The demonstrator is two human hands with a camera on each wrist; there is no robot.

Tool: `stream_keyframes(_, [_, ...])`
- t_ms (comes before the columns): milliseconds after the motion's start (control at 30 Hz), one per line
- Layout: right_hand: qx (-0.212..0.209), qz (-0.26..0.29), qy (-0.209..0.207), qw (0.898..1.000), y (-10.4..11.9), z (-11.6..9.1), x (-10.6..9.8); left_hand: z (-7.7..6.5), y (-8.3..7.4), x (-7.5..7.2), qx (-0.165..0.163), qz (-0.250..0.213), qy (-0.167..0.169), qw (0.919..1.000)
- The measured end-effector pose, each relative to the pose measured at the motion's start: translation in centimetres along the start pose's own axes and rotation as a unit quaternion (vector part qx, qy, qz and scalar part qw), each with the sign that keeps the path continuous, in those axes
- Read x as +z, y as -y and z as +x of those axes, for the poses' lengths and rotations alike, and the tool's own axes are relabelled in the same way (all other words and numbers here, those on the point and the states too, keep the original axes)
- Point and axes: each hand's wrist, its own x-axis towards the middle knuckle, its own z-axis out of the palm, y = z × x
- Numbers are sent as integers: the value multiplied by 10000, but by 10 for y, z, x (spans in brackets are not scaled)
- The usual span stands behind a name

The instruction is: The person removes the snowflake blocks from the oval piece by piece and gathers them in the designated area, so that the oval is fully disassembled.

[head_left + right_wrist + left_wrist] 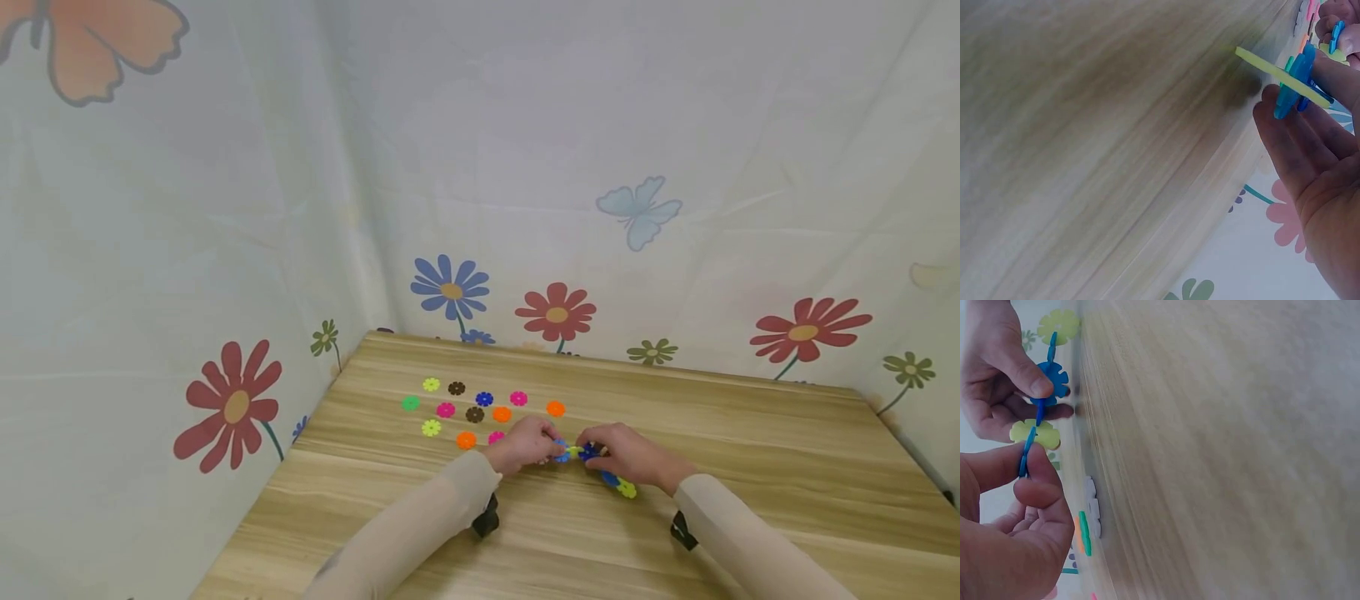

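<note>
A chain of notched plastic snowflake discs stretches between the two hands, just over the tabletop. My left hand (525, 443) pinches the light blue disc (1026, 454) at one end between thumb and fingertips. That disc meets a yellow disc (1035, 434) edge to edge at their slots. On the other side, my right hand (622, 452) grips the dark blue disc (587, 452) and a blue disc (1055, 380) with thumb and fingers. From under the right hand, the chain's tail ends in another yellow disc (627, 490).
Loose discs in several colours lie on the wooden table (360, 467) left of and beyond the left hand, among them a green disc (410, 403) and an orange disc (556, 409). A flower-printed curtain (480, 167) stands behind the table and along its left.
</note>
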Motion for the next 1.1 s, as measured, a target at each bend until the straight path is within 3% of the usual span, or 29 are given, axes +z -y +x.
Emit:
stream_keyframes(267, [-130, -76, 40, 9999, -3, 1, 1, 0, -3, 4, -21, 433, -357, 9984])
stream_keyframes(533, [101, -42, 55, 9999, -6, 0, 1, 2, -5, 4, 1, 761, -636, 9951])
stream_keyframes(667, [231, -48, 49, 9997, -7, 0, 0, 1, -6, -3, 146, 674, -473, 9965])
stream_keyframes(833, [345, -102, 79, 9993, -6, 0, -2, -3, -6, -19, 425, 394, 50, 9983])
stream_keyframes(967, [368, -171, 102, 9991, -5, 0, -2, -8, -2, -33, 673, 514, 292, 9960])
stream_keyframes(1100, [340, -255, 164, 9990, -4, 1, -2, -15, 4, -47, 636, 815, 294, 9942])
